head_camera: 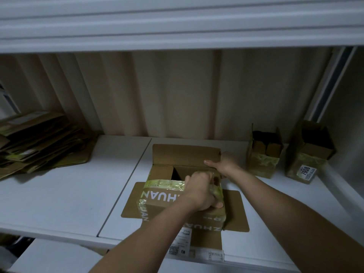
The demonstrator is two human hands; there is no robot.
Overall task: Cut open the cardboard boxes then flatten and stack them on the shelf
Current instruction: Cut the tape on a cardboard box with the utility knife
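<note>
A brown cardboard box point(163, 196) with white lettering and yellowish tape stands on the white shelf point(65, 198), its top flaps partly open and its bottom flaps spread flat around it. My left hand point(201, 194) curls over the near top flap at the taped right corner and grips it. My right hand point(222, 164) holds the right end of the raised far flap point(185, 154), thumb on its inner face. No cutting tool shows in either hand.
A pile of flattened boxes point(39, 140) lies at the shelf's far left. Two small open taped boxes point(264, 154) point(309, 152) stand at the right by the shelf post. An upper shelf point(177, 26) overhangs. A corrugated wall closes the back.
</note>
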